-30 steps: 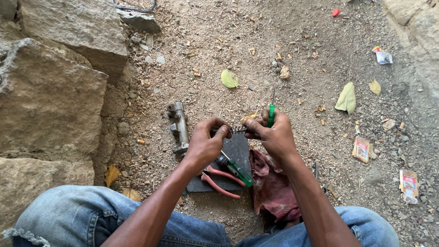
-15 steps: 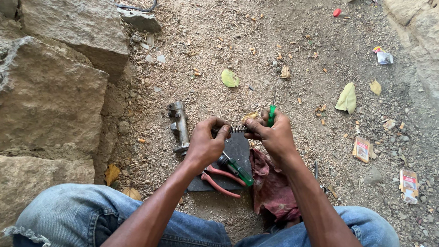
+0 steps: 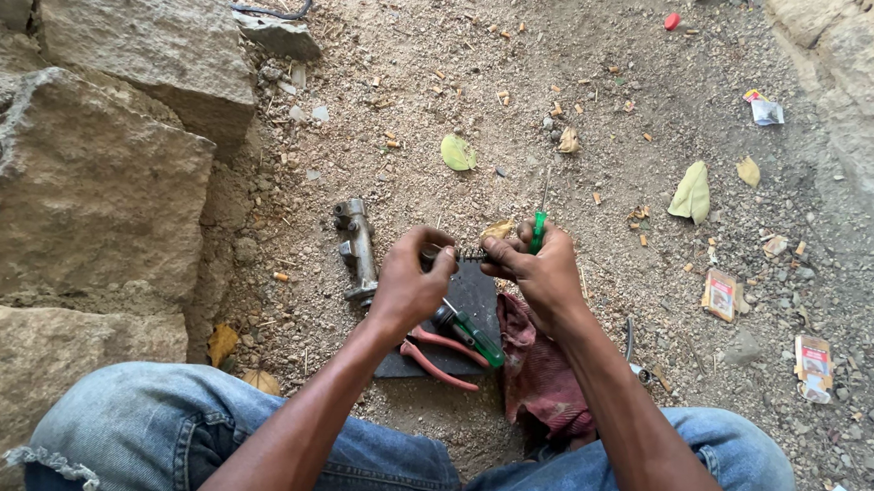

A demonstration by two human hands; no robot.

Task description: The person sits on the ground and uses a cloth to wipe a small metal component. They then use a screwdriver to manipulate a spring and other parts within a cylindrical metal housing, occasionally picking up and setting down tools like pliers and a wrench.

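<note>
Between your two hands, a small metal spring-like part (image 3: 469,255) sat just above a dark flat slab (image 3: 474,293) laid on the gravel ground (image 3: 567,69). The part was short, grey and ribbed, and its ends were hidden by your fingers, so its full shape could not be told.

Your left hand (image 3: 411,282) was curled tight, its fingertips pinching the left end of the part. Your right hand (image 3: 543,270) was likewise clenched, pinching the right end while also holding a green-handled screwdriver (image 3: 538,228), whose thin shaft pointed away from you, past your knuckles. Both grips were closed nearly all the way, with no open gap showing between fingers and thumb.

On the slab below your left hand lay a second green-handled tool (image 3: 474,338) and red-handled pliers (image 3: 441,355), the two crossing each other. A dark red rag (image 3: 538,370) lay crumpled just beside the slab, under your right forearm. A grey metal cylinder body (image 3: 357,248) rested on the ground just left of your left hand, near large rough stone blocks (image 3: 76,195). Dry leaves (image 3: 691,192) and scraps of wrappers (image 3: 721,292) were scattered over the gravel to your right. Your knees in blue jeans (image 3: 169,449) framed the bottom of the view.
</note>
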